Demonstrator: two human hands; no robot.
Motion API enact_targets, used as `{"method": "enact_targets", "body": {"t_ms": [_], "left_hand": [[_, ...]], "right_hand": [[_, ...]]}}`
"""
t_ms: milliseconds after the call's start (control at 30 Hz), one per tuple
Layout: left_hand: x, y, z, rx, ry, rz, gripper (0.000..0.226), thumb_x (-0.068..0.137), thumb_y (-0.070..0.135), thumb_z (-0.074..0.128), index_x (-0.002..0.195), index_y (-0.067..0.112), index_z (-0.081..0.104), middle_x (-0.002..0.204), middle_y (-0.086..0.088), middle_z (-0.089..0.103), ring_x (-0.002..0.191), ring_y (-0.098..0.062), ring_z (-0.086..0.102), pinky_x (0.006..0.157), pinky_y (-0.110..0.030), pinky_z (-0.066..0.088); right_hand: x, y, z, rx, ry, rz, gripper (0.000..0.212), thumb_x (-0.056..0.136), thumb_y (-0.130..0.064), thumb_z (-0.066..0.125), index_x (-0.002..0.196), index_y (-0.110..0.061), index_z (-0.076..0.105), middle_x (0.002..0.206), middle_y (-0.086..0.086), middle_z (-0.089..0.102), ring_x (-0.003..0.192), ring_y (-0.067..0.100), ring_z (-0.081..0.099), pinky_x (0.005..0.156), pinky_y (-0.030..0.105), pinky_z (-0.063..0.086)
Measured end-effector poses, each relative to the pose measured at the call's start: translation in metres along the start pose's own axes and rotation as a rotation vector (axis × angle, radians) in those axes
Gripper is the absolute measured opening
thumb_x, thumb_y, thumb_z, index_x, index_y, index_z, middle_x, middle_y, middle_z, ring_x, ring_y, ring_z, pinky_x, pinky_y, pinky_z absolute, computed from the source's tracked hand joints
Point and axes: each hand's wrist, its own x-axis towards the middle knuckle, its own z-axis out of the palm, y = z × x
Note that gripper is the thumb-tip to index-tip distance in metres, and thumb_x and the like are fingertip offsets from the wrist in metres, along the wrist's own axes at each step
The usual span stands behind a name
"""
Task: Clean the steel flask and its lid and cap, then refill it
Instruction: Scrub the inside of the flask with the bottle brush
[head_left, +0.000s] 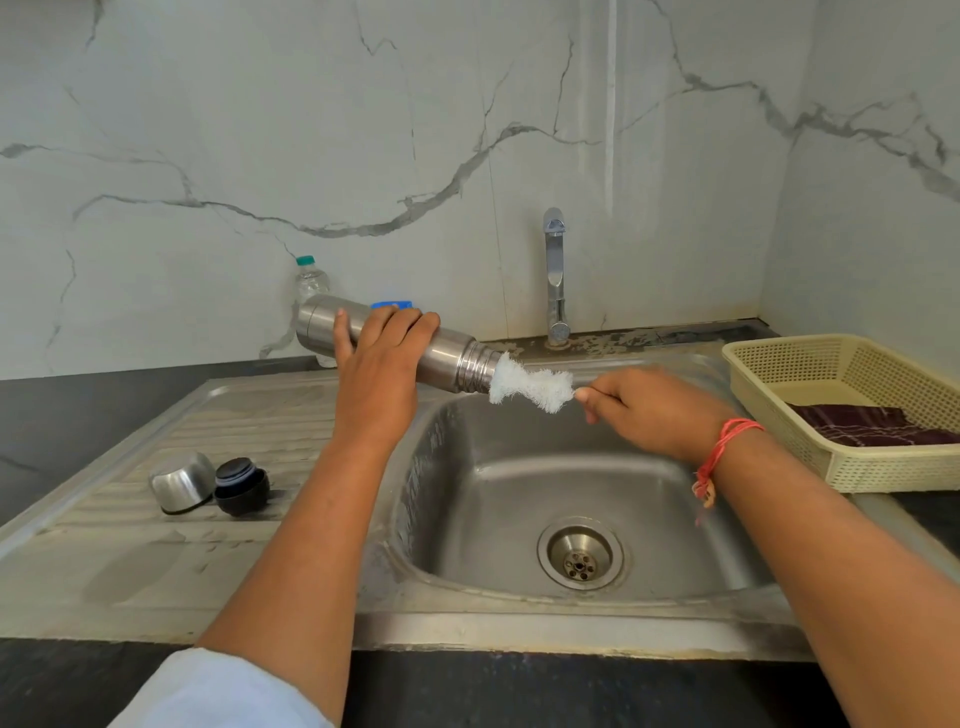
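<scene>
The steel flask (452, 358) lies almost level above the sink (519, 483), with its mouth pointing right and slightly down. The left hand (382, 353) has its fingers wrapped round the flask's body. The right hand (639, 410) pinches a white brush (530, 384), whose bristles touch the mouth. The cap (182, 480) and lid (241, 486) sit on the drainboard (208, 415). A basket (779, 364) holds a dark cloth (872, 425).

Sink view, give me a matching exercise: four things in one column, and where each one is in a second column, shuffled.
Things:
1. flask
2. brush
3. steel cap
4. dark cloth

Places:
A. in the basket
B. on the draining board
C. held in the left hand
D. pinched by the right hand, bristles at the flask's mouth

Pairs: 1-C, 2-D, 3-B, 4-A
</scene>
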Motion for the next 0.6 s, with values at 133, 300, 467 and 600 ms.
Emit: {"method": "enact_targets", "body": {"t_ms": [133, 300, 467, 600], "left_hand": [[0.002, 0.003, -0.003, 0.011, 0.000, 0.025, 0.070, 0.074, -0.012, 0.069, 0.135, 0.021, 0.058, 0.134, 0.002, 0.059, 0.136, -0.027, 0.044, 0.123, -0.065, 0.010], [0.003, 0.007, -0.001, -0.027, 0.003, 0.062, 0.069, 0.073, -0.010, 0.073, 0.134, 0.020, 0.059, 0.134, 0.002, 0.060, 0.136, -0.027, 0.046, 0.124, -0.063, 0.009], [0.004, 0.028, 0.004, -0.117, -0.007, 0.055, 0.069, 0.075, -0.007, 0.074, 0.135, 0.022, 0.057, 0.136, 0.003, 0.058, 0.139, -0.026, 0.045, 0.124, -0.062, 0.015], [0.002, 0.028, 0.012, -0.178, -0.029, 0.000, 0.074, 0.074, -0.009, 0.076, 0.139, 0.022, 0.056, 0.143, -0.003, 0.052, 0.145, -0.028, 0.040, 0.123, -0.062, 0.020]], "right_hand": [[0.000, 0.000, 0.003, 0.066, -0.025, -0.013, 0.044, 0.105, -0.047, 0.041, 0.083, -0.024, 0.071, 0.060, -0.009, 0.052, 0.062, 0.005, 0.052, 0.058, 0.025, 0.034], [-0.003, 0.000, 0.005, 0.271, -0.130, 0.005, 0.046, 0.104, -0.050, 0.043, 0.082, -0.021, 0.073, 0.046, -0.010, 0.036, 0.039, 0.005, 0.035, 0.044, 0.018, 0.029], [-0.004, -0.007, 0.010, 0.608, -0.195, 0.083, 0.050, 0.104, -0.050, 0.044, 0.090, -0.008, 0.067, 0.053, 0.001, 0.031, 0.040, 0.013, 0.023, 0.038, 0.021, 0.019], [-0.006, -0.008, 0.010, 0.564, -0.097, 0.069, 0.050, 0.103, -0.050, 0.045, 0.084, -0.010, 0.068, 0.049, -0.001, 0.033, 0.037, 0.012, 0.025, 0.036, 0.021, 0.023]]}}
